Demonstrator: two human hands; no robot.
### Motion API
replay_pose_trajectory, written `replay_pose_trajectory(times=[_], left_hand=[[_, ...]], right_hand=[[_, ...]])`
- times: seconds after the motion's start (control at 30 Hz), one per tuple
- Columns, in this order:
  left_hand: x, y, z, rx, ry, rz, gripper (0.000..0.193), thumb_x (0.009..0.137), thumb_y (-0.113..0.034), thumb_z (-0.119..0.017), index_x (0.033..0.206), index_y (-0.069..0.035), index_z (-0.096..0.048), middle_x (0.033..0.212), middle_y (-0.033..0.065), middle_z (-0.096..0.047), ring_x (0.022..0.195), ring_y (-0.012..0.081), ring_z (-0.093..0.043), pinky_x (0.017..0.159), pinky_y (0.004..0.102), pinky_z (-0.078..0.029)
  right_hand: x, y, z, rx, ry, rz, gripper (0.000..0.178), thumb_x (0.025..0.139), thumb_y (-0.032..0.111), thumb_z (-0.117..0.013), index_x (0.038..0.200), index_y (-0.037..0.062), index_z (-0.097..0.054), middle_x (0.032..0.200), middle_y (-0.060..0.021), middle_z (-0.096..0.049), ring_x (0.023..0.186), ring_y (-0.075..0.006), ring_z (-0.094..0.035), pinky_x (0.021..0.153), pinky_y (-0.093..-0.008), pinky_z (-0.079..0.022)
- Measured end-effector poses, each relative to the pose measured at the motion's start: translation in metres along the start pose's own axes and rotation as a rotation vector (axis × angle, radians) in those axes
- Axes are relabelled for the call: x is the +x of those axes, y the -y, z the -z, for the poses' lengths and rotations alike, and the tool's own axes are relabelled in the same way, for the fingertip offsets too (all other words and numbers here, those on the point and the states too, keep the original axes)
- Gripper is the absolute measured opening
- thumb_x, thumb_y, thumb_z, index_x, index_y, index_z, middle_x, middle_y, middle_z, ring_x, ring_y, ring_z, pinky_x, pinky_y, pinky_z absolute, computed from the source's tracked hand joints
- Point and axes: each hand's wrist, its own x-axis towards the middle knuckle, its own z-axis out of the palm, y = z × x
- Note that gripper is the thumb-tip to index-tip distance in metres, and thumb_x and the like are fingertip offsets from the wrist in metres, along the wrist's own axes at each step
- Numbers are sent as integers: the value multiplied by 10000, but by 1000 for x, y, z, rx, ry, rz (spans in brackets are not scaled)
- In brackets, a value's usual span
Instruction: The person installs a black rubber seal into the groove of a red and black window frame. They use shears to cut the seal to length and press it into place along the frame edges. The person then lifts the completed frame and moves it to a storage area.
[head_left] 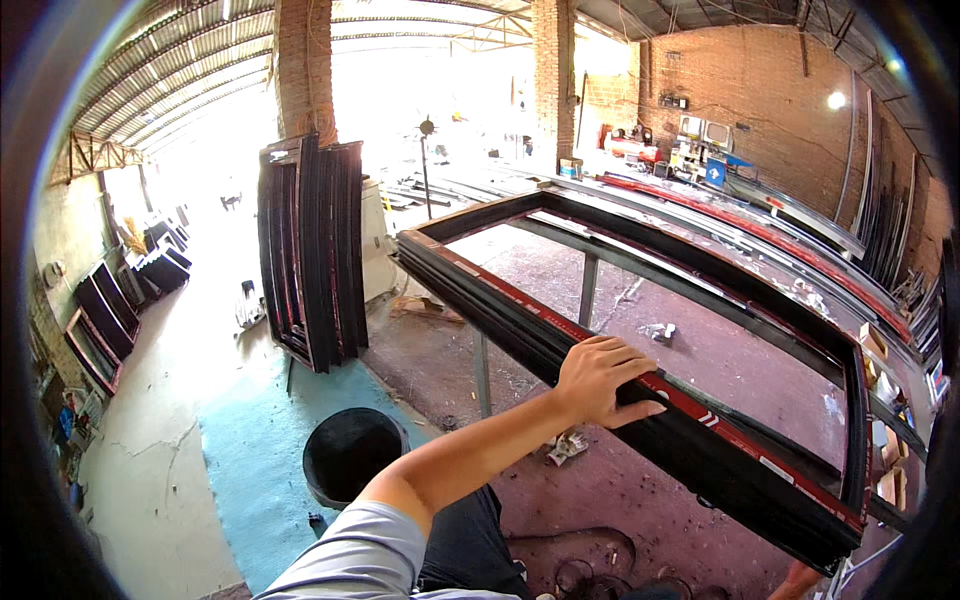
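Note:
A large black rectangular window frame [690,400], with red film strips along its near rail, lies across a metal stand [588,290]. Over the middle of that rail my left hand [605,382] is closed, fingers across the top and thumb on the near side. Only a sliver of my right hand [797,580] shows at the lower right, beside the frame's near right corner; its fingers are hidden.
A black bucket [355,455] stands left of my forearm. Beyond it, several dark frames [312,250] stand upright together. Long metal profiles [740,225] lie at the right back, near a machine [700,150]. A cable [590,540] lies on the reddish floor.

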Motion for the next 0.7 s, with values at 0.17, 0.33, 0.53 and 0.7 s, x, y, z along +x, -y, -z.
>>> replay_pose_trajectory(times=[0.17, 0.33, 0.53, 0.7], left_hand=[[1, 33, -2, -39, 24, -12, 520, 871, -587, -787, 969, -77, -811, 926, 93, -801, 824, 264, -781, 740, 381, -620], [2, 59, -10, -80, 44, 16, 500, 841, -591, -811, 924, -97, -811, 913, 72, -806, 846, 266, -785, 742, 379, -620], [-7, 94, 1, -123, 136, 118, 492, 854, -573, -789, 918, -85, -805, 893, 89, -793, 839, 304, -765, 728, 406, -591], [-10, 118, 8, -151, 235, 203, 409, 945, -488, -719, 891, -86, -772, 851, 95, -760, 816, 310, -750, 700, 405, -565]], right_hand=[[-21, -8, -1, -10, 135, -1, 546, 1124, 420, -431, 1537, 80, -541, 1550, -154, -573, 1407, -353, -559, 1242, -528, -393], [-39, -6, -17, -56, 199, 51, 542, 1125, 417, -433, 1535, 80, -544, 1555, -158, -566, 1410, -357, -556, 1247, -528, -386], [-65, -34, -98, -101, 244, 99, 532, 1118, 406, -454, 1519, 69, -551, 1535, -173, -581, 1398, -386, -559, 1235, -534, -404], [-122, -57, -81, -276, -87, 206, 591, 1085, 434, -496, 1538, 53, -515, 1549, -203, -554, 1392, -396, -556, 1208, -542, -424]])
